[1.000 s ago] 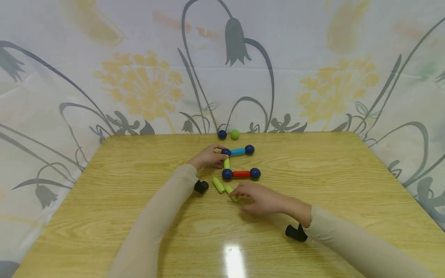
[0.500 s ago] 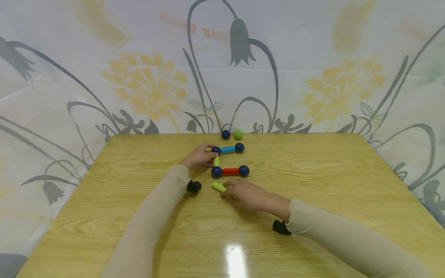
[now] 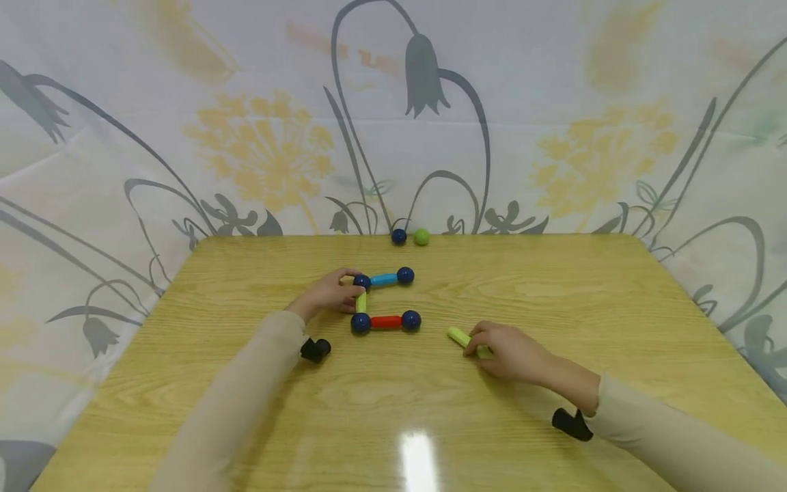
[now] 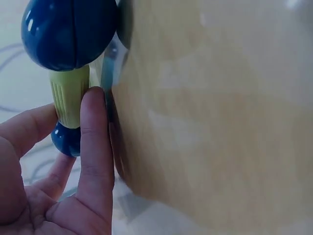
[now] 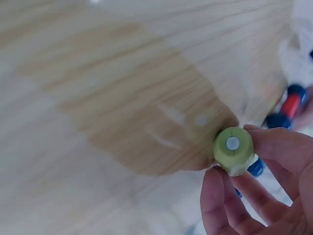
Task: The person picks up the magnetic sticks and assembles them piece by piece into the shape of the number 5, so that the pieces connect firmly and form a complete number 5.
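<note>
A C-shaped build of dark blue balls and coloured magnetic rods lies on the table left of centre. In the head view its blue rod (image 3: pixel 384 279) lies at the back and its red rod (image 3: pixel 387 322) at the front. My left hand (image 3: pixel 330 292) pinches the lime green rod (image 4: pixel 68 93) on its left side, between finger and thumb close to the back corner ball (image 3: pixel 362 281). To the right, my right hand (image 3: pixel 510 352) grips loose lime green rods (image 3: pixel 458 336), lined up end to end. The right wrist view shows a round silver magnet in the near end.
A loose dark blue ball (image 3: pixel 399 236) and a lime green ball (image 3: pixel 421 236) sit at the table's back edge. Behind them hangs a flower-patterned cloth (image 3: pixel 381 137). Wood-grain tabletop (image 3: pixel 344 410) stretches around both hands.
The left hand has drawn the C-shaped build leftward and a little nearer. The right hand has taken up the loose lime green rods from in front of it and moved right with them.
</note>
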Available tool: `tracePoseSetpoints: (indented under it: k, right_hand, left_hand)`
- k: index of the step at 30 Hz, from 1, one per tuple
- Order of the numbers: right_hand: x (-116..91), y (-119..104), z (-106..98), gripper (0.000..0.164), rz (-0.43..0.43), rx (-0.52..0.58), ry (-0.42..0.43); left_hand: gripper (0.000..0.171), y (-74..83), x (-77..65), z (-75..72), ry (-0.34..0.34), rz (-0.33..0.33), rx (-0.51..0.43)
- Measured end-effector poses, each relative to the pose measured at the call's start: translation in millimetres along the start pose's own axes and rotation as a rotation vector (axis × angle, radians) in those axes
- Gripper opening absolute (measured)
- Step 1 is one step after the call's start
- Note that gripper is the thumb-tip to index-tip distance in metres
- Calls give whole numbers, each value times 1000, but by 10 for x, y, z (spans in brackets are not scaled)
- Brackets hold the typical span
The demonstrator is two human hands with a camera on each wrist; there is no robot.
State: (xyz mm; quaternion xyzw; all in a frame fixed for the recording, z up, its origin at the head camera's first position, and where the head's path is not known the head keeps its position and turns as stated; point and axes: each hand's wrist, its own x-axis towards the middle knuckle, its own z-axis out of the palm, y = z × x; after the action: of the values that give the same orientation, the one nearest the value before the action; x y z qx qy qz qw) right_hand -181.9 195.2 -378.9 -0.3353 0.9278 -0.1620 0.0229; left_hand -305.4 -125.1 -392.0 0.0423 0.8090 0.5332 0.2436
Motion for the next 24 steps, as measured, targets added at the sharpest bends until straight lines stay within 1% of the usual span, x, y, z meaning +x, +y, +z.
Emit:
tracePoseSetpoints:
  k: [2, 5, 9, 13, 16, 19, 21, 24]
  right_hand:
    - [-58, 75, -26, 11, 45, 39, 10]
    - [-112, 175, -34, 8, 79, 76, 41]
    - [-134, 267, -28, 18, 113, 92, 77]
    - [-106, 297, -35, 22, 126, 130, 78]
    - [-78, 265, -50, 22, 121, 182, 86]
    - [-68, 174, -67, 26, 128, 279, 71]
    - [-73, 88, -70, 32, 137, 351, 38]
    - [-82, -42, -51, 41, 150, 452, -33]
  left_hand:
    - [49, -21, -67, 62, -7, 4, -5]
    - [48, -60, -151, 182, -17, 12, -36]
    - [47, -84, -241, 339, -17, 24, -72]
    - [47, -69, -301, 414, -8, 19, -78]
    - [47, -46, -317, 442, 3, 17, -87]
    - [46, -22, -318, 479, 7, 22, -100]
    - [46, -7, -315, 499, 9, 24, -101]
    - [46, 17, -315, 527, 9, 27, -94]
